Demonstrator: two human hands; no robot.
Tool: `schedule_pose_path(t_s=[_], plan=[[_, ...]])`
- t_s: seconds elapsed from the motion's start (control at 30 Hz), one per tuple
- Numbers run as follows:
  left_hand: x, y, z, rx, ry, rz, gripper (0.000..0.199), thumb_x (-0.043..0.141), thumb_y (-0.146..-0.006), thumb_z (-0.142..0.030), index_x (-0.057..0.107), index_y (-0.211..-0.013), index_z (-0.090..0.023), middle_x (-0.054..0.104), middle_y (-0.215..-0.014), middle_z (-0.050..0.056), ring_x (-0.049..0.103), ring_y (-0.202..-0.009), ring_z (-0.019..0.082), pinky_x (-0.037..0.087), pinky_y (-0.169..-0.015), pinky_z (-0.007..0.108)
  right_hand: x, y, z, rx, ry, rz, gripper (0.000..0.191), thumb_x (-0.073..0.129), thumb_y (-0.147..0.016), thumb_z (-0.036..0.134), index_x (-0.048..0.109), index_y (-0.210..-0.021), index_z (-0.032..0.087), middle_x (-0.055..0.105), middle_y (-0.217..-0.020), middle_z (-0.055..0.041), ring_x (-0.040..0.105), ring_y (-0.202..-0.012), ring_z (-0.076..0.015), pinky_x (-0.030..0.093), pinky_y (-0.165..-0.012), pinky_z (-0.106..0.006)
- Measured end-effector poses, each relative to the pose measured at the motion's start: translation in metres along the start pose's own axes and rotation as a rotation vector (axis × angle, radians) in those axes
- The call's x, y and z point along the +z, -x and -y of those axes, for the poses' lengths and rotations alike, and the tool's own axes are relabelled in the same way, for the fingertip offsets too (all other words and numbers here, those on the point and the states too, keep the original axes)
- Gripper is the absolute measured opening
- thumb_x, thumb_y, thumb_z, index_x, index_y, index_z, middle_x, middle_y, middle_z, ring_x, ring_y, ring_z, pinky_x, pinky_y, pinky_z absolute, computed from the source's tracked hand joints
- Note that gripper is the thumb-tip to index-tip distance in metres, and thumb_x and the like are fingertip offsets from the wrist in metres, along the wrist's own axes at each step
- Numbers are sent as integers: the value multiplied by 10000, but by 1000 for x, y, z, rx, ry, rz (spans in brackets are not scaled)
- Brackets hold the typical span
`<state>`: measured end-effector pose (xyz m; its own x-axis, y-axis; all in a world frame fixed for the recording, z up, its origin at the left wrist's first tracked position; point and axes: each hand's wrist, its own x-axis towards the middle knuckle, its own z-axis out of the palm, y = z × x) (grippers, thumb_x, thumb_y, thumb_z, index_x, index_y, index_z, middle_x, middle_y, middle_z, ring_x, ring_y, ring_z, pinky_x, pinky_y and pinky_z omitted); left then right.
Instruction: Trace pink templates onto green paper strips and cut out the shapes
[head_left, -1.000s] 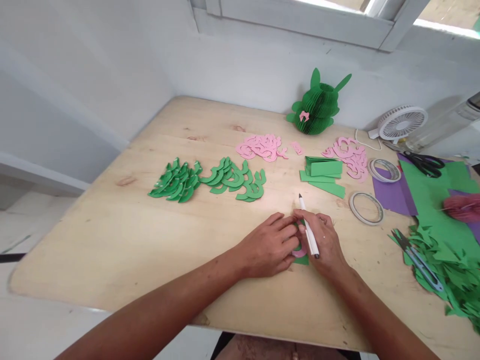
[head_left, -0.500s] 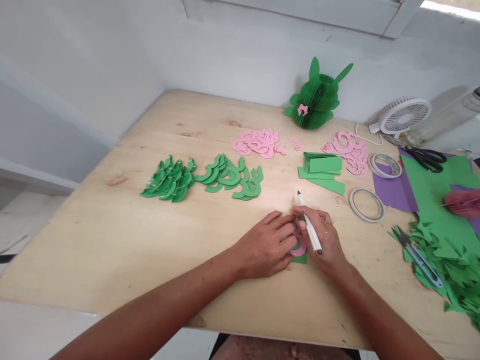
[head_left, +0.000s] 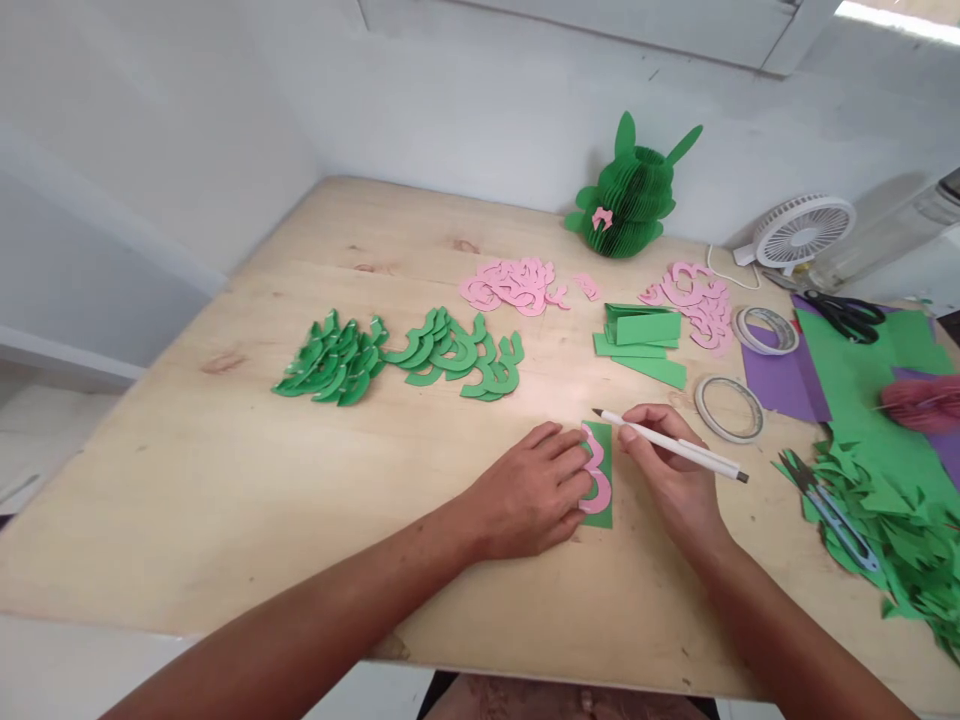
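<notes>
My left hand (head_left: 531,490) lies palm down with its fingers stretched over the left edge of a pink curved paper cutout (head_left: 598,492). That cutout rests on a small green paper strip (head_left: 606,519) on the table, partly hidden by my fingertips. My right hand (head_left: 679,470) is closed round a slim white pen (head_left: 694,455). The pen's dark tip points left, just above the top of the strip. To the left lie several green curved cutouts (head_left: 454,350) and folded green pieces (head_left: 334,365). Farther back are green strips (head_left: 646,331).
Pink cutouts (head_left: 517,285) lie at the back, below a green honeycomb-paper figure (head_left: 634,195). On the right are tape rolls (head_left: 701,400), snips (head_left: 847,530), green scraps (head_left: 900,520), black scissors (head_left: 847,318), a white fan (head_left: 806,232) and purple paper (head_left: 780,375).
My right hand has moved right, off the pink cutout, and the pen has swung from steep to nearly level. More of the cutout and green strip shows. My left hand stays in place.
</notes>
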<state>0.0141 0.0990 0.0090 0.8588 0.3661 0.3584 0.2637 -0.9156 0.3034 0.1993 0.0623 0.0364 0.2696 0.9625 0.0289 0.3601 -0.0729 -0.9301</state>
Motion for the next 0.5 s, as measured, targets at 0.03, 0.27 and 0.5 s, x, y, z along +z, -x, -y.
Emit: schedule_pose_path(t_s=[0.03,0.27,0.5], plan=[[0,0,0,0,0,-1,154,468,-895,-266,580,-901,-159,621,-1063,108,480,-1201,284,369,-1009,430,3,-1,-3,5,-13,-27,106,643,-828,314,590,-828,222,605,-728,20,579,-649,-133,485,-581,-241],[0,0,0,-7,20,-6,147,470,-899,-258,585,-917,-168,622,-1078,99,462,-1229,278,363,-1021,433,8,2,-11,-86,55,47,153,556,-893,287,647,-999,224,716,-810,-17,673,-733,-166,546,-684,-284],[1,0,1,-16,34,-2,150,461,-905,-259,573,-867,-167,618,-1042,84,470,-1220,275,349,-1039,435,7,-1,-16,-404,265,123,303,483,-927,216,549,-1222,229,713,-1038,-71,671,-945,-199,521,-843,-366]])
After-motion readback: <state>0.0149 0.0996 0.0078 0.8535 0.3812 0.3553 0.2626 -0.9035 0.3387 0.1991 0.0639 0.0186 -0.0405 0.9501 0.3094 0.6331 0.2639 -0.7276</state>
